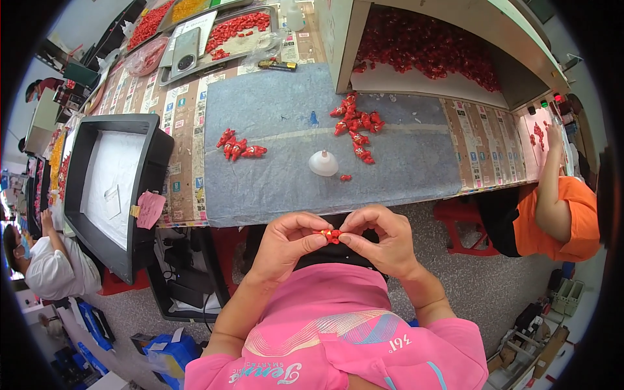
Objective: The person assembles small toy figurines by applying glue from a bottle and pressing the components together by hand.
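Axis first: held red piece lies long way roughly left-right, bridging the gap between our left hand and right hand. Left hand pinches its left end, thumb against forefinger; right hand pinches the right end likewise, so neither is nearer. From left hand the piece is to the right; from right hand, to the left. In view it sits on our body's side of the near edge of the surface; height we can't tell. Beyond, on the blue-grey mat: loose red piece, closer to right hand; white dome just past it; small red cluster ahead-left, bigger red cluster ahead-right. Fingers hide the held ends.
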Tool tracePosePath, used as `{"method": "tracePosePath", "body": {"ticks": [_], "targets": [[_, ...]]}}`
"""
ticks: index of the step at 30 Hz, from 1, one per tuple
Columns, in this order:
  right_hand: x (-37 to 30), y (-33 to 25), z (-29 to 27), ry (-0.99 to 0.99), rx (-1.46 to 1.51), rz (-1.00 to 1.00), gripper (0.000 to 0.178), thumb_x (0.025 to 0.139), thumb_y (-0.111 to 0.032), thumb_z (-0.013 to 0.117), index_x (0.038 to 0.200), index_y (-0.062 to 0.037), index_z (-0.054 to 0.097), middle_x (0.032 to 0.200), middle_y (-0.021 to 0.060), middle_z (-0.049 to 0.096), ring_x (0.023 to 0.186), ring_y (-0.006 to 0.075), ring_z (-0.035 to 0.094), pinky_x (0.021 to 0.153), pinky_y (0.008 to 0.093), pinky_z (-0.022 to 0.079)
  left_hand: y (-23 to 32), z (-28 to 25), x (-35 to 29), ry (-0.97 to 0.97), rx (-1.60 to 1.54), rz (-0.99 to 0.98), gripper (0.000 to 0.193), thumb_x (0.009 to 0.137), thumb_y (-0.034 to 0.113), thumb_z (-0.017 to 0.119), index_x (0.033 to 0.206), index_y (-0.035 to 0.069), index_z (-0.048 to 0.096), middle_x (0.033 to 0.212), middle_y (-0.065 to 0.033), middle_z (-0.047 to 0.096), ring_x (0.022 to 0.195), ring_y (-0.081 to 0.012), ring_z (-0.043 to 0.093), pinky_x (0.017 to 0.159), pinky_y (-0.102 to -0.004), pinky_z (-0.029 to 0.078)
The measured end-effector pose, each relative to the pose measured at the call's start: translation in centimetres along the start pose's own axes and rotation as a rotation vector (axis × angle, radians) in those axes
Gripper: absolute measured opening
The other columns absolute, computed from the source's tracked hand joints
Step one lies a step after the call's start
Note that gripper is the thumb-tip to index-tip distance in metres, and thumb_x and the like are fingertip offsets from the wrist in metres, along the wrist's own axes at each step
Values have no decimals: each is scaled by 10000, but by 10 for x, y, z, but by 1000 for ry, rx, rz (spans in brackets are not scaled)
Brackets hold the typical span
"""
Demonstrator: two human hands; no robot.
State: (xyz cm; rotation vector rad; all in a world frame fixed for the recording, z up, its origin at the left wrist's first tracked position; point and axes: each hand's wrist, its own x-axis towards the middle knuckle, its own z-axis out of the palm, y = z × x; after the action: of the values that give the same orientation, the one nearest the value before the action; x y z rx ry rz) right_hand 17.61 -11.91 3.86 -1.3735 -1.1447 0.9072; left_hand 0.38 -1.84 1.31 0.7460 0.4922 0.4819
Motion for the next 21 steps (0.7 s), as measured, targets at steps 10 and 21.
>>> {"method": "tracePosePath", "body": {"ticks": [10, 21], "targets": [[-2, -3, 7, 23, 114, -2, 252, 753, 125, 666, 923, 14, 516, 896, 101, 600, 819, 145, 629, 705, 249, 536, -6, -9, 0, -98, -175, -86, 179, 819, -18, 645, 997, -24, 622, 986, -123, 641, 894, -193, 641, 816, -296, 535], [-5, -2, 14, 112, 100, -6, 170, 759, 64, 689, 879, 13, 580, 868, 79, 646, 787, 127, 653, 689, 242, 545, -3, -6, -1, -40, -142, -101, 174, 799, -2, 668, 969, 6, 634, 943, -128, 629, 868, -190, 620, 783, -290, 512]]}}
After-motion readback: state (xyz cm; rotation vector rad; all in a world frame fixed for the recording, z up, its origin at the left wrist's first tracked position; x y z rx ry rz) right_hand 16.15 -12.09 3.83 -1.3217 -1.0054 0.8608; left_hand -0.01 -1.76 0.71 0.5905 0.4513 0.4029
